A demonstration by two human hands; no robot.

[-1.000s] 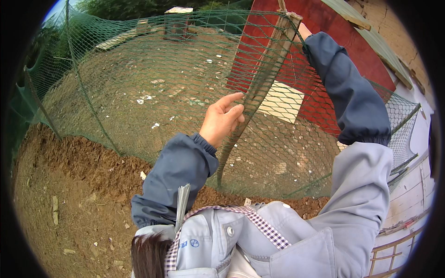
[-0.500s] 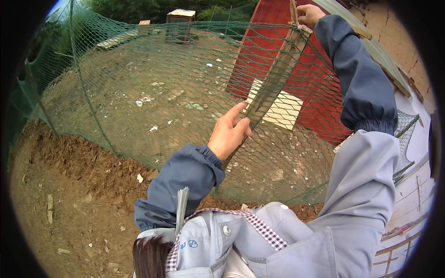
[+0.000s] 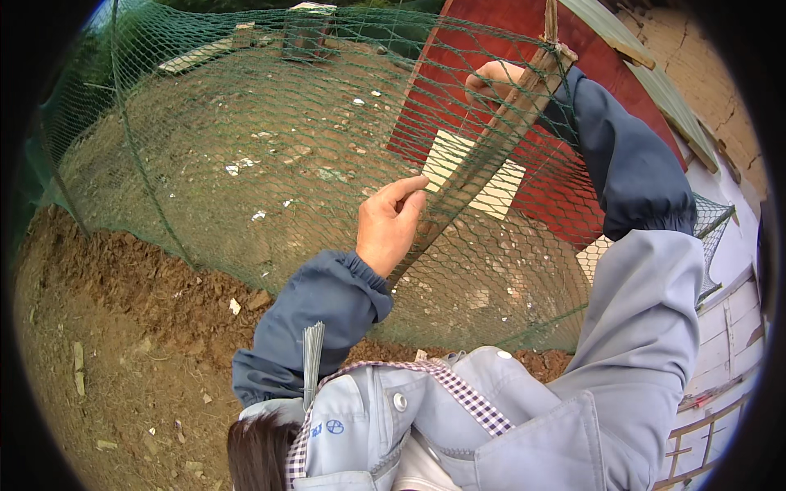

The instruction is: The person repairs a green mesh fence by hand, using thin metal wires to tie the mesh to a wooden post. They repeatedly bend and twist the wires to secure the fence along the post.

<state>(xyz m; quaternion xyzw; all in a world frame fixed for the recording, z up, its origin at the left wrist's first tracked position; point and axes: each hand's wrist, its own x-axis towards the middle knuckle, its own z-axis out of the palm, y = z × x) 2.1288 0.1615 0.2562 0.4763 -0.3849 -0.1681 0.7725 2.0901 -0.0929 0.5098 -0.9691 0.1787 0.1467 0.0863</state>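
Note:
A green mesh net (image 3: 270, 155) hangs across a rough wooden post (image 3: 499, 135) that leans up to the right. On the near side of the net, my left hand (image 3: 386, 225) is closed in a pinch, thumb and forefinger at the mesh just left of the post. What sits between those fingertips is too small to make out. My right hand (image 3: 495, 80) is behind the net, beside the upper post, its forearm passing behind the wood. Its fingers are curled closed, and anything in them is hidden.
A bundle of thin metal wires (image 3: 312, 360) sticks up at my chest. Beyond the net stand a red panel (image 3: 401, 123) with pale sheets (image 3: 495, 188) near it, and a dark box (image 3: 307, 34). A crumbly soil bank (image 3: 139, 274) runs along the net's foot.
My right hand has come down from the post's top and now shows behind the net, left of the post. My left hand's forefinger has drawn in from pointing to a pinch.

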